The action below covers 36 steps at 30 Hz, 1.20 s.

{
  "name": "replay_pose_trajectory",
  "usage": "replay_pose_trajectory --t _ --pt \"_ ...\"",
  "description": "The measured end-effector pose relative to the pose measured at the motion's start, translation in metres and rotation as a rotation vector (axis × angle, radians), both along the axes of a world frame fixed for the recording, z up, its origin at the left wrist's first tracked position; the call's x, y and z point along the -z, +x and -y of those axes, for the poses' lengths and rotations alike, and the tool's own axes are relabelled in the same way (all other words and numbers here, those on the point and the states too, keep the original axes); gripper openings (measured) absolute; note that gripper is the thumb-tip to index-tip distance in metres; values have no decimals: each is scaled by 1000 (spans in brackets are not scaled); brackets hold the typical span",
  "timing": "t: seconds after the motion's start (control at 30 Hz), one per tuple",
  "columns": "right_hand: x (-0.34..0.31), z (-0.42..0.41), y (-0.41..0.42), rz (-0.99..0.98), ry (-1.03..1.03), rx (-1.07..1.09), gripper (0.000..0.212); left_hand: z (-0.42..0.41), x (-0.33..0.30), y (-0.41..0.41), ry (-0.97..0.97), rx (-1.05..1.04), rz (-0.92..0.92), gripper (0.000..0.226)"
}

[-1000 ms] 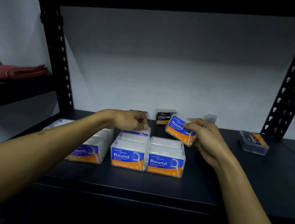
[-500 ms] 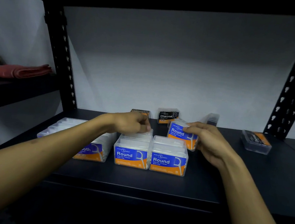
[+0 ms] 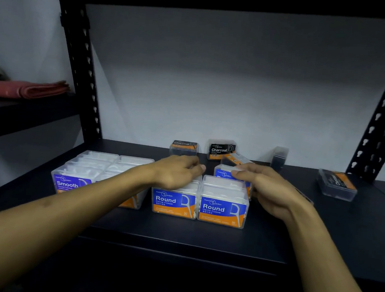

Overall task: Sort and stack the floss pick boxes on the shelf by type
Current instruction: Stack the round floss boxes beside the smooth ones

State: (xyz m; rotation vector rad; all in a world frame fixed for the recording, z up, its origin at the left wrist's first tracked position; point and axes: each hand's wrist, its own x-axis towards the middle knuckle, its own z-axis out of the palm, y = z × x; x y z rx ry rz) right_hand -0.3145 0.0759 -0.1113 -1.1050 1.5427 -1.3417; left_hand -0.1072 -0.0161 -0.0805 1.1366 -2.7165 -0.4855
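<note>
Folded red cloth (image 3: 28, 89): side shelf, far left. Smooth boxes (image 3: 73, 183): block at left front of the dark shelf (image 3: 179, 237). Left hand (image 3: 176, 172): palm down on the left Round box (image 3: 174, 203), fingers curled over the row behind; grip state cannot be told. Right Round box (image 3: 222, 211): touching its neighbour. Right hand (image 3: 267, 189): fingertips pinching a rear Round box (image 3: 225, 173), set just behind the front one. Charcoal boxes (image 3: 220, 149): back wall. Lone Charcoal box (image 3: 337, 185): far right, lying flat.
</note>
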Motion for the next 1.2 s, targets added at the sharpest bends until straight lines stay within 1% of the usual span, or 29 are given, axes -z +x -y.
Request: replay_pose_trajectory --t 0.17,0.3,0.4,0.47,0.53,0.57,0.6,0.67,0.93,1.1,1.2 --pt "4 -1 3 -26 -20 -50 21 0 1 1 -30 -14 12 51" --pt "4 -5 9 -90 -17 -110 34 -1 1 1 -44 -17 8 52" --pt "0 -13 10 -210 -43 -137 60 -2 2 2 -56 -12 -1 50" --pt "-3 -19 8 -275 -23 -206 88 -1 2 2 -62 -13 3 48" --pt "-6 -23 8 -408 36 -289 114 1 3 2 -67 -8 7 47" --pt "-6 -24 10 -480 52 -303 119 2 4 2 -73 -5 7 47" --pt "-7 -24 12 -525 51 -302 118 2 5 2 -77 -3 6 47" --pt "-6 -22 15 -526 17 -292 110 3 5 2 -75 -3 9 47" --pt "-1 -15 13 -381 -50 -309 96 2 5 3 -71 14 10 41" --pt "0 -13 10 -378 -43 -295 102 -1 4 3 -68 10 10 43" --pt "1 -11 10 -348 -41 -310 96 -2 4 3 -57 13 0 42"
